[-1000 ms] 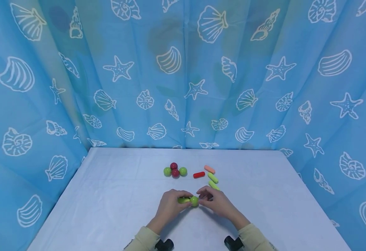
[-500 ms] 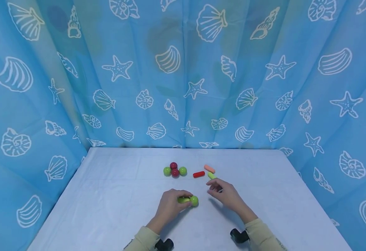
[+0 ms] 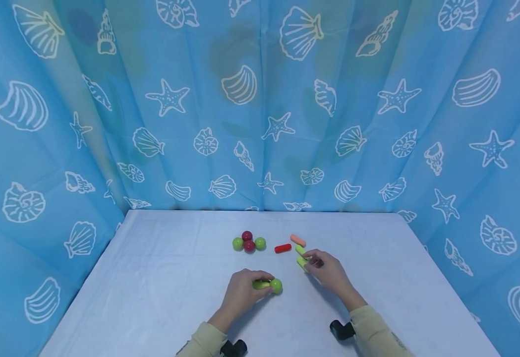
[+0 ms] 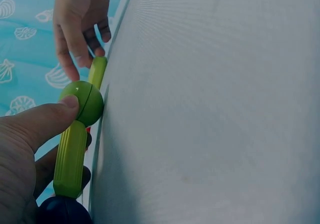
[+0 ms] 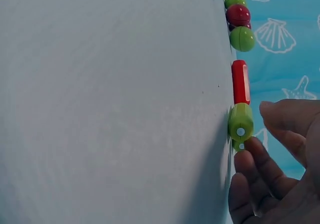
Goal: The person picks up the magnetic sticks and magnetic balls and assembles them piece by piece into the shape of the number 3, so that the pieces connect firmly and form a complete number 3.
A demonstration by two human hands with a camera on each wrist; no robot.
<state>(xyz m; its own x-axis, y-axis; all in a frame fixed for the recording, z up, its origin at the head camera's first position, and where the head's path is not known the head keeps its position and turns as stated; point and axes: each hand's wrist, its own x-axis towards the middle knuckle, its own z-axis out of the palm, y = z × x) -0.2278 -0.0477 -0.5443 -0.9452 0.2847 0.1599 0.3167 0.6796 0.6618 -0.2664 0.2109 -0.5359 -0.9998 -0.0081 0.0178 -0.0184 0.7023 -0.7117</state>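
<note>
My left hand holds a joined piece: a yellow-green ridged stick with a green ball at one end and a dark blue ball at the other. In the left wrist view, its thumb presses on the green ball; the other fingers are mostly behind the stick. My right hand is at the nearer of two loose yellow-green sticks. In the right wrist view, thumb and fingers stand apart beside the loose stick, whose facing end bears a pale round spot.
Beyond the hands lie a red stick, an orange-pink stick and the farther yellow-green stick. Left of them, two dark red balls and two green balls cluster on the white table. A blue shell-print curtain stands behind.
My right hand has moved away from the held green ball, rightward and farther out, to the loose yellow-green sticks. My left hand stays in place with its piece.
</note>
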